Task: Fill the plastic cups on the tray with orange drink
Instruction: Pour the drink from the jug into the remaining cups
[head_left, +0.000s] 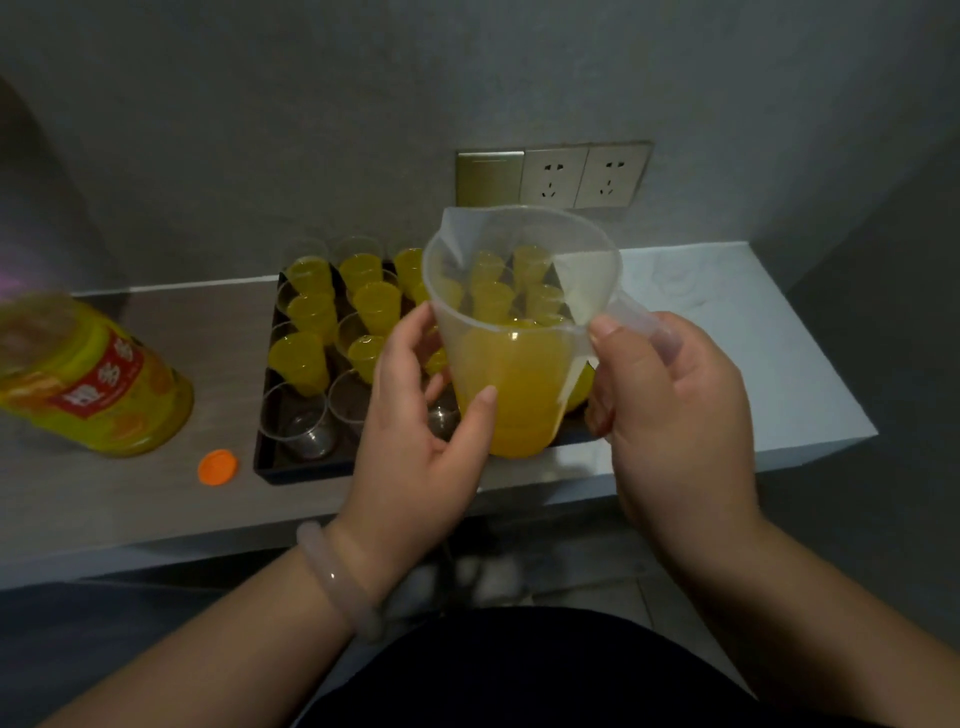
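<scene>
Cups (311, 312): sitting in rows on one black tray (291, 470); three near ones showing empty, some hidden.
Jug (519, 374): one, half full of orange drink, hanging over the tray.
Tabletop (727, 338): carrying one bottle (93, 379) and one orange cap (217, 467), left of the tray.
Wall (311, 130): grey, bearing two sockets (582, 176).
Hands: left hand (415, 441) cupping the jug's side, right hand (675, 415) gripping its handle.

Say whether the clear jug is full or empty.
Partly full: orange drink reaches roughly halfway up the jug; above that it is clear.

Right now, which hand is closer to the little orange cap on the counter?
Left. The left hand holds the jug just right of the cap; the right hand grips its handle, farther right.
</scene>
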